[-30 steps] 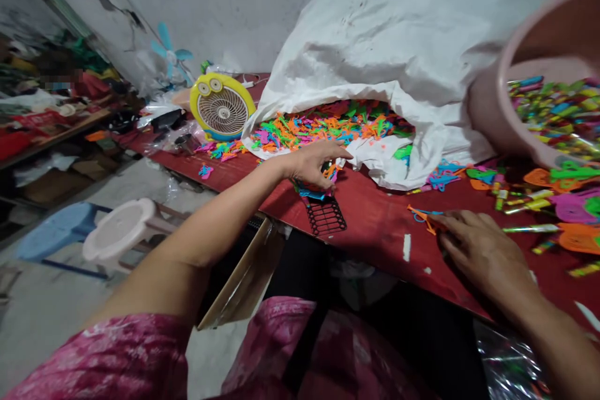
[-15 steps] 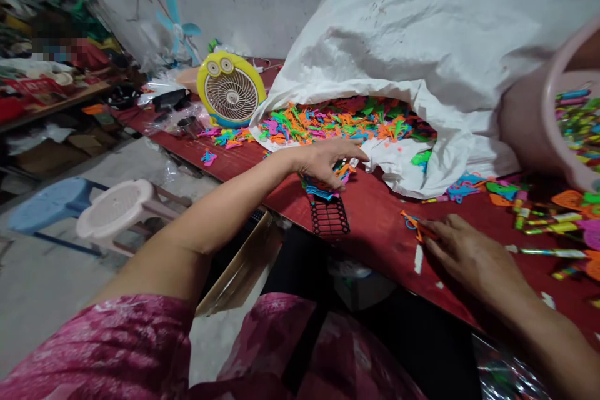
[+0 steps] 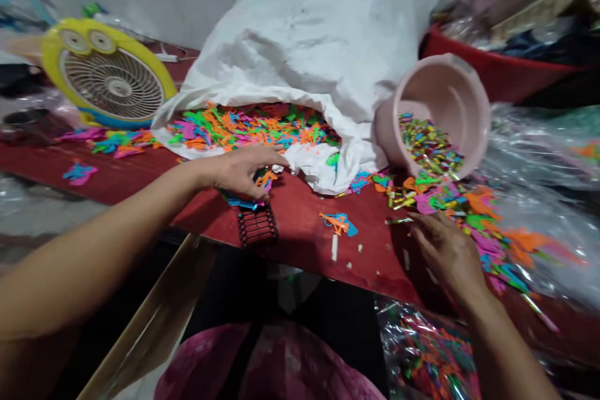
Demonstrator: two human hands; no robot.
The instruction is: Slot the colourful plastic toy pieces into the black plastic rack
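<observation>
Over a pile of small coloured plastic pieces (image 3: 241,201) sits my left hand (image 3: 239,172). Its thumb and index finger are apart, with orange and blue bits showing between them; the other fingers are hidden. The pile rests on a black grid rack (image 3: 257,226) at the red table's front edge. My right hand (image 3: 445,253) is closed, its fingertips at the end of a thin shiny tube (image 3: 397,221). Left of that, an orange-and-blue plastic piece (image 3: 338,223) lies loose beside a white strip (image 3: 334,247).
A big white sack (image 3: 309,31) spills coloured pieces behind the left hand. A pink bucket (image 3: 387,125) of small tubes lies tipped at the right, with mixed pieces (image 3: 482,240) before it. A yellow fan (image 3: 119,84) stands left. A clear bag (image 3: 431,350) hangs low.
The view has swung right. My right hand has let go of the orange-and-blue piece and moved right to the shiny tube. My left hand remains over the pile.
</observation>
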